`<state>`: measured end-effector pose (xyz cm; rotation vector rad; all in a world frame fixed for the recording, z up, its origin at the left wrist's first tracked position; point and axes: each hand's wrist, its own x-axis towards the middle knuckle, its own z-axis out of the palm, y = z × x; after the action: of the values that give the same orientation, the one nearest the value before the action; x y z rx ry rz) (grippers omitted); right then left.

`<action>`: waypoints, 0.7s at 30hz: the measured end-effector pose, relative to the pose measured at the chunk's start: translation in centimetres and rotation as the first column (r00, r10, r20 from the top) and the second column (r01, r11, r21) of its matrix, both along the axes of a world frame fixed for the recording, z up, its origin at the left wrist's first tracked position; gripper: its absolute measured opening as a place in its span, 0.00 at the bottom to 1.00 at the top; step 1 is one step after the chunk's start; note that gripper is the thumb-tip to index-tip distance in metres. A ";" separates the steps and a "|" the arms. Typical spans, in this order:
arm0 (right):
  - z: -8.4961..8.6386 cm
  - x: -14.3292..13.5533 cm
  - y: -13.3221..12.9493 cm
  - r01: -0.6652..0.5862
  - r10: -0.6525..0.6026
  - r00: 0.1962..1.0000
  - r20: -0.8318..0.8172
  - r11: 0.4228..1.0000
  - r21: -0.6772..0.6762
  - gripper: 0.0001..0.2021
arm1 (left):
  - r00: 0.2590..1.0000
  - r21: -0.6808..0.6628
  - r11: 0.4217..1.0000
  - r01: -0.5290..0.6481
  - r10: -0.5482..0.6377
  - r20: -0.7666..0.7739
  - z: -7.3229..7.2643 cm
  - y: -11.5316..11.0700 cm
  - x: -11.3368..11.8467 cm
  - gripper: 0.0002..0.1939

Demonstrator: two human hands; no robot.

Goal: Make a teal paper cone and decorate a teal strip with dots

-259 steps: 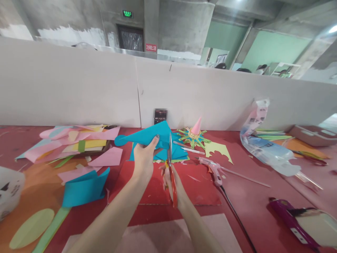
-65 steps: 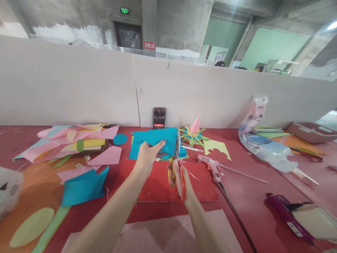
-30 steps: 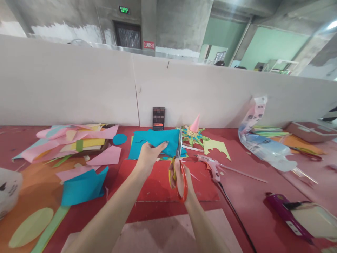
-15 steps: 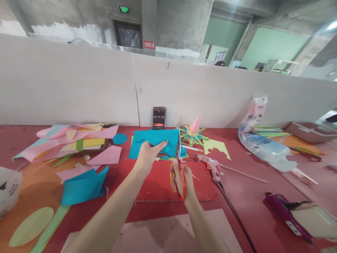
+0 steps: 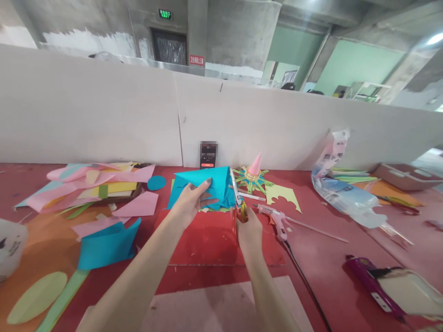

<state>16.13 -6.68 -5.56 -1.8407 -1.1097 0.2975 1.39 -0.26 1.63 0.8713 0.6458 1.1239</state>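
Note:
My left hand (image 5: pixel 192 198) pinches a sheet of blue paper (image 5: pixel 216 177), thumb on top and fingers beneath. My right hand (image 5: pixel 249 227) is closed round the red and yellow handles of a pair of scissors (image 5: pixel 236 186). The blades point away from me, right at the blue sheet's right edge; whether they touch it I cannot tell. More blue paper lies under the held sheet, over a red board (image 5: pixel 207 244). Behind the scissors stands a paper model with a pink cone (image 5: pixel 255 165) on a ring of green and yellow strips.
Right of my hands lie a pink glue gun (image 5: pixel 277 219) with its cord and a notched pale-yellow paper (image 5: pixel 284 196). A plastic bag (image 5: pixel 349 196) and a purple device (image 5: pixel 374 286) are farther right. Paper scraps (image 5: pixel 100 177) and a blue disc (image 5: pixel 157 183) lie left. A white partition (image 5: pixel 270 120) rises behind.
The scissors have turned, with the blades now tilted left, and my right hand has rotated with them. My left hand has shifted slightly left, and the blue sheet's right side is now lifted and angled.

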 end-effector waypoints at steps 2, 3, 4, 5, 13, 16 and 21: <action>-0.6 0.8 0.2 0.044 -0.039 0.983 0.179 0.999 -0.027 0.13 | 0.997 0.007 0.999 0.042 -0.043 0.061 -0.2 0.1 0.0 0.15; -0.8 1.0 0.3 0.053 -0.041 0.971 0.236 0.998 -0.046 0.12 | 0.995 0.015 0.998 0.053 -0.054 0.086 -0.3 0.1 0.1 0.15; -1.1 1.2 0.3 0.052 -0.033 0.961 0.273 0.997 -0.060 0.12 | 0.993 0.025 0.998 0.061 -0.063 0.101 -0.3 0.1 0.2 0.15; -1.4 1.3 0.4 0.038 -0.016 0.953 0.303 0.997 -0.066 0.11 | 0.992 0.036 0.998 0.058 -0.062 0.107 -0.4 0.1 0.2 0.15; -2.4 0.7 0.2 -0.112 0.209 0.850 0.484 0.968 -0.223 0.16 | 0.825 0.410 0.912 -0.028 0.253 -0.505 0.0 1.0 -3.0 0.17; -2.7 0.7 0.2 -0.133 0.243 0.863 0.442 0.955 -0.264 0.15 | 0.597 0.562 0.827 0.018 0.442 -0.670 -0.3 2.0 -5.4 0.17; -3.4 1.1 0.6 -0.239 0.334 0.868 0.367 0.929 -0.281 0.17 | 0.197 0.538 0.840 0.064 0.518 -0.832 -3.4 4.8 -7.3 0.14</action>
<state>17.20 -6.13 -8.98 -1.9904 -1.7148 0.2201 -5.91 4.58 -1.73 2.0529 1.6774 0.8800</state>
